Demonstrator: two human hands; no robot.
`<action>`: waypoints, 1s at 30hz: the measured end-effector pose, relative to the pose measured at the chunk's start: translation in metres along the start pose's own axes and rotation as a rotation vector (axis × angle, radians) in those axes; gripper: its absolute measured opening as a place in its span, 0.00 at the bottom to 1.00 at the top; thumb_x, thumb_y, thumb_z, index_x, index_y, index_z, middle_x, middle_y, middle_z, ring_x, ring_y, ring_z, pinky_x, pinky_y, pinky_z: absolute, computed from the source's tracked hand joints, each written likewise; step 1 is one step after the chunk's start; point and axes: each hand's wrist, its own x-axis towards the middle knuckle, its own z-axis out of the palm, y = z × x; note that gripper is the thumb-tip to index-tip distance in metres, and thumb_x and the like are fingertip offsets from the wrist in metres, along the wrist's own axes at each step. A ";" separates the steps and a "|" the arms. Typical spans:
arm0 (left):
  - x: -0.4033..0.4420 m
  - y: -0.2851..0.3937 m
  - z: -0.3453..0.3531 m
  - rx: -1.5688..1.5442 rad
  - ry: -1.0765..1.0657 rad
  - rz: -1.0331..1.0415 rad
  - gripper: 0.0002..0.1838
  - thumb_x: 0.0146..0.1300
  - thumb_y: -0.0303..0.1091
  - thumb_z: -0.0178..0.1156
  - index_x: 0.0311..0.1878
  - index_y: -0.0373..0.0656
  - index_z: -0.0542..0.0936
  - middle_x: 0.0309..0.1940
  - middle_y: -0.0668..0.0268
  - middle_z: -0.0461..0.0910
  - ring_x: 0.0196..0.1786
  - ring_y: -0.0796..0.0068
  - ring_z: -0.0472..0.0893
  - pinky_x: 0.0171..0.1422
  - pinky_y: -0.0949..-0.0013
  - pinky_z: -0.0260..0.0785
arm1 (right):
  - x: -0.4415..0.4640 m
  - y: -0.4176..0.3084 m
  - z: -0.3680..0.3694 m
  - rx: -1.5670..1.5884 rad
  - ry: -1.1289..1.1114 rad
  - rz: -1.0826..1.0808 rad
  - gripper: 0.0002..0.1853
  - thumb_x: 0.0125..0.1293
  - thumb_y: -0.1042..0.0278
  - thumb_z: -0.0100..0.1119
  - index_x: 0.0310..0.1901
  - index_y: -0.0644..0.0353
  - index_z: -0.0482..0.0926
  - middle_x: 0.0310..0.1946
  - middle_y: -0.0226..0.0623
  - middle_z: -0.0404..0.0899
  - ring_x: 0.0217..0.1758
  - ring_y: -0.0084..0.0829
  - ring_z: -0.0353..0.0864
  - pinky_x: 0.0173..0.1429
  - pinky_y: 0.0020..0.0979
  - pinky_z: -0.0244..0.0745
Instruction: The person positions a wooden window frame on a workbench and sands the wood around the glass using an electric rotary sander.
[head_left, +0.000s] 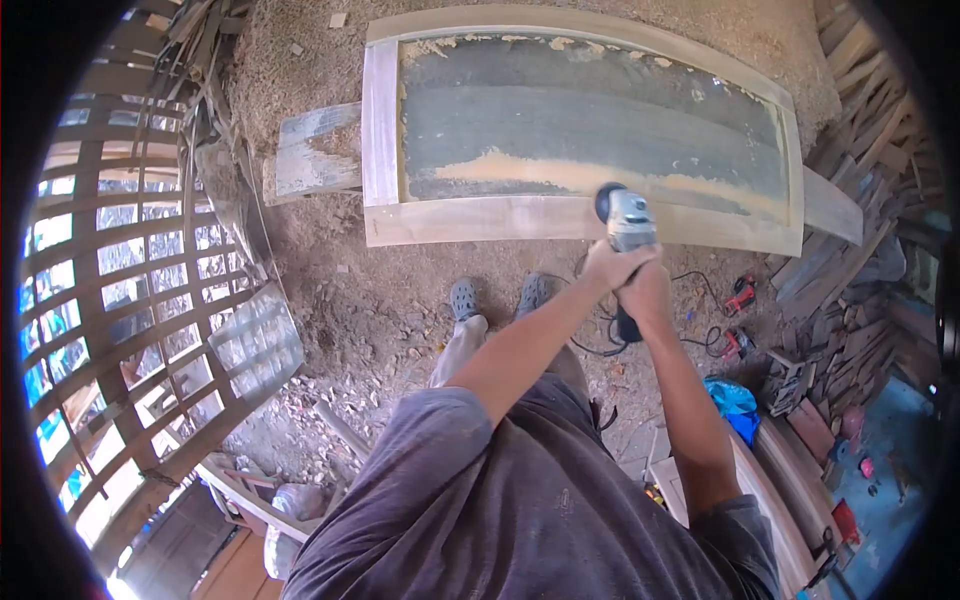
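Both my hands are closed round an angle grinder with a grey metal head and a dark round disc. My left hand wraps the tool near its head, and my right hand grips the body just behind it. The disc is over the near edge of a framed wooden panel. Its recessed middle is dark grey, with paler bare wood along the near side and scuffed edges. Whether the disc touches the wood cannot be made out. A black cord trails below the tool.
Boards stick out under the panel at both ends. Two red tools and cords lie on the ground at right. Stacked wood scraps line the right side. A slatted lattice stands at left. A blue bag sits lower right.
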 end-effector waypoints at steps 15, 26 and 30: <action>-0.079 -0.005 -0.144 -0.351 0.379 0.185 0.23 0.61 0.48 0.73 0.50 0.39 0.85 0.45 0.64 0.86 0.47 0.74 0.84 0.56 0.65 0.76 | -0.009 -0.129 0.082 -0.200 -0.260 -0.381 0.21 0.60 0.55 0.66 0.48 0.64 0.81 0.36 0.62 0.85 0.45 0.62 0.85 0.49 0.58 0.78; -0.101 -0.004 -0.238 -0.611 0.541 0.176 0.25 0.61 0.48 0.73 0.53 0.39 0.84 0.47 0.65 0.85 0.48 0.74 0.83 0.57 0.66 0.75 | -0.009 -0.231 0.136 -0.323 -0.356 -0.522 0.20 0.61 0.56 0.64 0.39 0.69 0.80 0.31 0.62 0.84 0.40 0.62 0.86 0.48 0.57 0.80; -0.099 -0.001 -0.263 -0.651 0.630 0.247 0.28 0.57 0.52 0.75 0.51 0.38 0.86 0.46 0.64 0.87 0.48 0.74 0.84 0.59 0.67 0.75 | -0.005 -0.258 0.148 -0.342 -0.355 -0.569 0.19 0.61 0.56 0.64 0.38 0.69 0.81 0.32 0.63 0.84 0.41 0.62 0.86 0.48 0.57 0.81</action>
